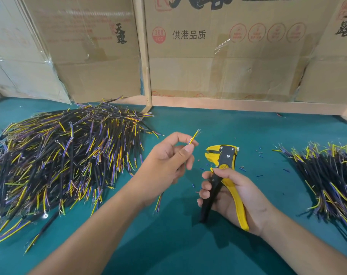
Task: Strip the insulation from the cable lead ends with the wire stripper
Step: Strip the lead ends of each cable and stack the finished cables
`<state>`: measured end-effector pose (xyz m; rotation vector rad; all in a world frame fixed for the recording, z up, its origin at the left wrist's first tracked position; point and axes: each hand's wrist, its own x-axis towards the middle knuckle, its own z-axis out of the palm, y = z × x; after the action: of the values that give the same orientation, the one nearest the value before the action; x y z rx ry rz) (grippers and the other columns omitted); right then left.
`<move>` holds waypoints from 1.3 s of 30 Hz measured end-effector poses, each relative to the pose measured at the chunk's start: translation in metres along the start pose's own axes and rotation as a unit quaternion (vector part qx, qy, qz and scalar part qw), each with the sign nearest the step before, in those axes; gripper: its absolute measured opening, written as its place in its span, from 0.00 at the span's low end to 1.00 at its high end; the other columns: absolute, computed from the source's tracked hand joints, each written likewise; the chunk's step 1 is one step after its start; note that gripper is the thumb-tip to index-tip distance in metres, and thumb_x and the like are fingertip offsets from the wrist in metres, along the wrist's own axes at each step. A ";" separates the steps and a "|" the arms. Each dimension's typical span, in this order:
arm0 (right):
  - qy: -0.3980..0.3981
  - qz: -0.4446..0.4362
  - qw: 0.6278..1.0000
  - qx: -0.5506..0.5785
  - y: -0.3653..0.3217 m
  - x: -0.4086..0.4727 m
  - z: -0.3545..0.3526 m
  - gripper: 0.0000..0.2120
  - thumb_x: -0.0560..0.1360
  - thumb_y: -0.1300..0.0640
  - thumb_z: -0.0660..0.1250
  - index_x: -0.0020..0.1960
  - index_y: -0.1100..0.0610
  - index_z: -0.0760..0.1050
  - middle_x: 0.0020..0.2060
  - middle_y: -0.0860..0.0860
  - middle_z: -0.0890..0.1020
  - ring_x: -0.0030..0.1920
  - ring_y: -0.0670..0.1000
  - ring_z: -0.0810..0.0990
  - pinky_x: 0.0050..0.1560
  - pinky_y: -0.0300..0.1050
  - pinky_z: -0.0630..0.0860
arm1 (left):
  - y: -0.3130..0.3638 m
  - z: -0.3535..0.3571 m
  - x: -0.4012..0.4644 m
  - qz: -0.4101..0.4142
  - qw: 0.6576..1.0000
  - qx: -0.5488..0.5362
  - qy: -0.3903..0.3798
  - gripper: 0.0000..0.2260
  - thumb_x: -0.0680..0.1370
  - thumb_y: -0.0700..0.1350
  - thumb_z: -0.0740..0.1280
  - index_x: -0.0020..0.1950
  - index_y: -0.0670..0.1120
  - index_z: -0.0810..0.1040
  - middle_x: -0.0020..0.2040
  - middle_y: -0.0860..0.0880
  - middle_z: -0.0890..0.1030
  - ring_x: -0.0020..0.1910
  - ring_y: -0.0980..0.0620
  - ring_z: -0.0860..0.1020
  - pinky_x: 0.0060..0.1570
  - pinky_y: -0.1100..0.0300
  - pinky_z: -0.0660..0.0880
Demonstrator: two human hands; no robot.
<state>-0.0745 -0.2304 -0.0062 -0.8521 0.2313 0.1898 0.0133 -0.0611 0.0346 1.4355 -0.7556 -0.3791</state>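
Observation:
My left hand (166, 161) pinches a short cable between thumb and forefinger. Its yellow and blue lead ends (194, 137) stick up past my fingertips and show bare strands at the tip. The cable's other end (158, 203) hangs out below my wrist. My right hand (238, 197) grips the handles of a yellow and black wire stripper (222, 157). The stripper's jaws point up and left, a short gap to the right of the lead ends.
A big heap of black cables (59, 155) with yellow and purple leads lies on the green table (168, 245) at left. A smaller cable pile (327, 175) lies at right. Small insulation scraps (260, 153) dot the table. Cardboard boxes (208, 56) and a wooden frame (146, 66) stand behind.

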 end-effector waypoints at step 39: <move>0.006 -0.003 1.000 -0.005 -0.001 -0.003 0.003 0.12 0.74 0.54 0.67 0.47 0.63 0.78 0.36 0.58 0.72 0.34 0.57 0.73 0.42 0.55 0.80 | 0.013 0.006 -0.005 0.045 0.996 0.014 0.081 0.04 0.75 0.45 0.67 0.47 0.52 0.81 0.26 0.52 0.57 0.27 0.52 0.53 0.25 0.67 0.58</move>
<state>-0.0772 -0.2287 -0.0028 -0.8636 0.2386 0.1795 0.0032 -0.0604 0.0460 1.4334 -0.6935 -0.1817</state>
